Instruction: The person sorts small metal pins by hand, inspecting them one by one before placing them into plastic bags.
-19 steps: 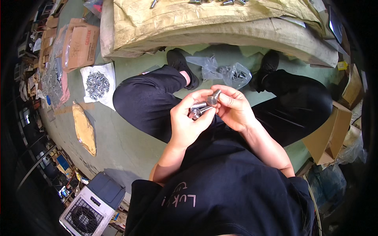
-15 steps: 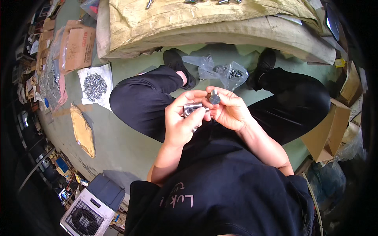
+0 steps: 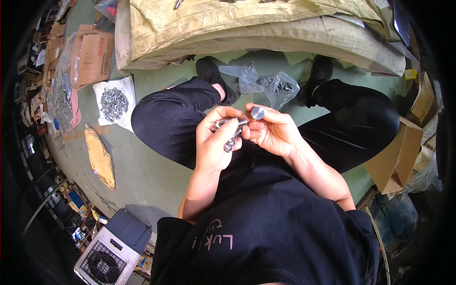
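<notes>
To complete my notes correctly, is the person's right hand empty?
No, the right hand holds a shiny, round-ended metal part.

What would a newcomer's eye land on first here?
Probably the bright, round-faced metal part in the right hand, near the middle, beside the cluster of metal parts in the left hand. Next might come the pile of small metal pieces on a white sheet at upper left, and the fan unit at lower left.

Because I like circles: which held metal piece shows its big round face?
The piece in the right hand, held alone, turned flat-on towards us. The others are bunched in the left hand.
</notes>
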The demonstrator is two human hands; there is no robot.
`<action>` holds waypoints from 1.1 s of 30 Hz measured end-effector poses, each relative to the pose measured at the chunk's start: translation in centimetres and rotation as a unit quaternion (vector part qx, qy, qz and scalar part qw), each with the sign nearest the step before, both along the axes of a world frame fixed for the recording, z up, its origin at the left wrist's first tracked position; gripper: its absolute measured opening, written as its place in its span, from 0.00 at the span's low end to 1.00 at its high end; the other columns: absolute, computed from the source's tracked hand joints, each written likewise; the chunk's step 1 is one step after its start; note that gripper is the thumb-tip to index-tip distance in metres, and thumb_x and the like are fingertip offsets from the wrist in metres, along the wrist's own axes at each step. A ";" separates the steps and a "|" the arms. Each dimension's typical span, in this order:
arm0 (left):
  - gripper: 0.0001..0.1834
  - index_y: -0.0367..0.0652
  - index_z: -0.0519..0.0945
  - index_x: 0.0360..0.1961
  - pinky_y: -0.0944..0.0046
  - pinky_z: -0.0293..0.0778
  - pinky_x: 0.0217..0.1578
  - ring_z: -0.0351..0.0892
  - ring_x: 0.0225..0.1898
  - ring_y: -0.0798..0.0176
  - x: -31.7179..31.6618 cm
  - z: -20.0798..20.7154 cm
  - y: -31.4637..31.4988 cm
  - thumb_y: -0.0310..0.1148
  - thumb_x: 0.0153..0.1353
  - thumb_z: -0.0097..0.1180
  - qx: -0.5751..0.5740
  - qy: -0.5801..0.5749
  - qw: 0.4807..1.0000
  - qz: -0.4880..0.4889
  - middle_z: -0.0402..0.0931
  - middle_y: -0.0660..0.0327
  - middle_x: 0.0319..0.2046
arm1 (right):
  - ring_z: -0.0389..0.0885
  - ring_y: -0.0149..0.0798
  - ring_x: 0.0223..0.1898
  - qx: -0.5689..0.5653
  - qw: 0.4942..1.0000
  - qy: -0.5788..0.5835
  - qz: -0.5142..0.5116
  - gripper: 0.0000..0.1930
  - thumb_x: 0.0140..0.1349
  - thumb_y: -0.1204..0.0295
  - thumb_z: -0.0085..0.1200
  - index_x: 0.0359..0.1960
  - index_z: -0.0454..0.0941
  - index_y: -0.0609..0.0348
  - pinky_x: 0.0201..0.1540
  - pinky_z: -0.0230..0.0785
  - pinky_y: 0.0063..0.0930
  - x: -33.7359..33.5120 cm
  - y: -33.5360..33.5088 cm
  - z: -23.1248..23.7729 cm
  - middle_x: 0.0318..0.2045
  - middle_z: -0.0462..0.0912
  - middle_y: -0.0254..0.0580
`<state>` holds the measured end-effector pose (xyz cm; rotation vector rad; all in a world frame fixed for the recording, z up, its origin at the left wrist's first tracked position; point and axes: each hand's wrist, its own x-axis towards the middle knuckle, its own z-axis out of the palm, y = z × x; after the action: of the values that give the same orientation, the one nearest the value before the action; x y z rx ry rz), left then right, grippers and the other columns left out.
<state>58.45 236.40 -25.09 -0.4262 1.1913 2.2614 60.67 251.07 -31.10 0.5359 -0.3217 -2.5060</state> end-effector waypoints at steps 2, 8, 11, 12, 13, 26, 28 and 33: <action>0.08 0.34 0.71 0.37 0.79 0.64 0.17 0.74 0.25 0.72 0.1 0.0 0.0 0.23 0.56 0.49 -0.029 0.010 0.999 -0.010 0.75 0.57 0.28 | 0.72 0.31 0.28 0.044 0.999 0.019 -0.015 0.13 0.58 0.75 0.46 0.44 0.70 0.68 0.34 0.68 0.25 -0.1 -0.1 0.1 0.33 0.76 0.43; 0.13 0.34 0.72 0.39 0.80 0.66 0.18 0.75 0.24 0.71 0.5 -0.2 0.5 0.21 0.51 0.55 -0.148 0.105 0.983 -0.014 0.75 0.59 0.30 | 0.73 0.32 0.27 0.252 0.962 0.068 -0.080 0.11 0.53 0.79 0.53 0.39 0.75 0.65 0.31 0.67 0.23 0.1 -0.1 0.9 0.28 0.77 0.41; 0.14 0.33 0.72 0.40 0.80 0.66 0.19 0.75 0.25 0.71 0.5 -0.3 0.5 0.20 0.50 0.55 -0.168 0.117 0.979 -0.012 0.74 0.59 0.29 | 0.73 0.29 0.25 0.370 0.918 0.108 -0.096 0.12 0.51 0.79 0.55 0.39 0.74 0.67 0.30 0.66 0.20 0.1 -0.1 1.4 0.26 0.77 0.39; 0.14 0.33 0.72 0.40 0.80 0.66 0.19 0.75 0.25 0.71 0.5 -0.3 0.5 0.20 0.50 0.55 -0.175 0.121 0.977 -0.010 0.74 0.59 0.29 | 0.73 0.29 0.25 0.370 0.918 0.108 -0.096 0.12 0.51 0.79 0.55 0.39 0.74 0.67 0.30 0.66 0.20 0.1 -0.2 1.6 0.26 0.77 0.39; 0.14 0.33 0.72 0.40 0.80 0.66 0.19 0.75 0.25 0.71 0.5 -0.2 0.5 0.20 0.50 0.55 -0.175 0.121 0.977 -0.010 0.74 0.59 0.29 | 0.73 0.28 0.25 0.394 0.907 0.112 -0.099 0.12 0.51 0.80 0.55 0.39 0.75 0.67 0.30 0.66 0.20 0.1 -0.2 1.8 0.26 0.77 0.39; 0.13 0.33 0.73 0.39 0.81 0.62 0.17 0.72 0.20 0.77 0.2 -0.7 0.4 0.24 0.52 0.57 -0.136 0.065 0.989 0.004 0.74 0.62 0.23 | 0.74 0.28 0.27 0.506 0.844 0.140 -0.110 0.12 0.49 0.82 0.56 0.37 0.75 0.67 0.31 0.67 0.19 0.4 -0.4 2.2 0.28 0.77 0.39; 0.13 0.33 0.72 0.39 0.81 0.63 0.17 0.72 0.21 0.76 0.2 -1.0 0.1 0.24 0.52 0.56 -0.123 0.057 0.991 -0.006 0.74 0.61 0.23 | 0.73 0.26 0.28 0.511 0.841 0.140 -0.110 0.11 0.49 0.82 0.56 0.37 0.75 0.67 0.33 0.67 0.17 0.2 -0.4 2.7 0.29 0.76 0.37; 0.11 0.34 0.72 0.40 0.80 0.64 0.16 0.74 0.24 0.71 0.1 -1.3 -0.2 0.23 0.54 0.52 -0.083 0.051 0.995 -0.013 0.75 0.58 0.28 | 0.71 0.24 0.31 0.528 0.827 0.163 -0.101 0.11 0.49 0.83 0.56 0.36 0.76 0.67 0.35 0.67 0.16 0.2 -0.2 2.5 0.32 0.75 0.35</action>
<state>58.59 236.22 -26.44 -0.3594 1.4357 2.1931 60.85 250.83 -28.64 0.4457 1.2740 -2.7304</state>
